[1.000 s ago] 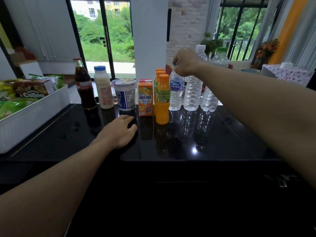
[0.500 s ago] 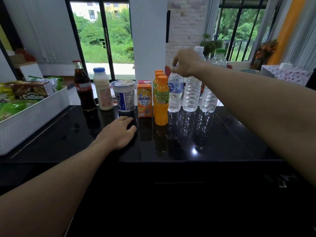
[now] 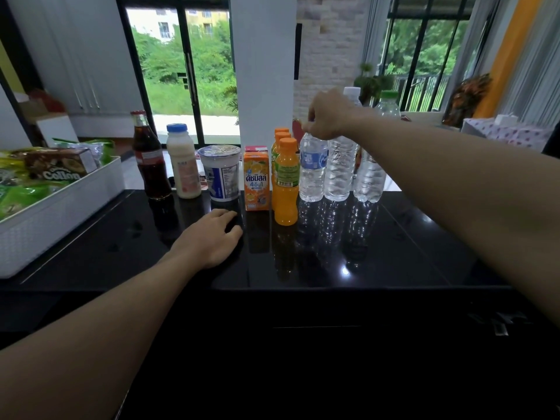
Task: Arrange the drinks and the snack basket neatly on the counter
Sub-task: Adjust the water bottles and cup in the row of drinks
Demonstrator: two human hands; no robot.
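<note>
Right hand (image 3: 328, 116) is pinched on the cap of the blue-label water bottle (image 3: 313, 168), left hand (image 3: 209, 237) flat and loose on the counter (image 3: 394, 237), so a careless tug near the back edge could topple the water bottles touching it.

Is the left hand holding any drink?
No, the left hand lies flat on the black counter, in front of the yogurt tub.

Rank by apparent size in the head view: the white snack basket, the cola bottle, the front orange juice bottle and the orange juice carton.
1. White snack basket, though nearest and cut off at the frame edge.
2. Cola bottle and front orange juice bottle: too alike to rank.
3. Orange juice carton, smallest.
</note>
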